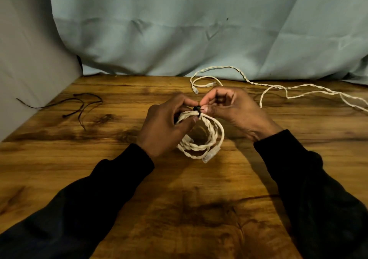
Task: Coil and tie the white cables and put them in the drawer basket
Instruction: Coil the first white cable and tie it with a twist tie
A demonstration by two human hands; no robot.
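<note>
Holding the coiled white cable (201, 137) above the worktop (119, 169), the left hand (165, 127) grips its bundled strands. The right hand (229, 107) pinches the black tie (197, 110) (wrapped around the coil's top). A second white cable (278, 88) lies uncoiled behind.

The place looked like a makeshift recording corner in a home: a rustic wooden table (99, 159) stood against a pale blue-green cloth backdrop (179, 29) draped behind it, with a plain grey wall (23, 49) at the table's left edge.
</note>
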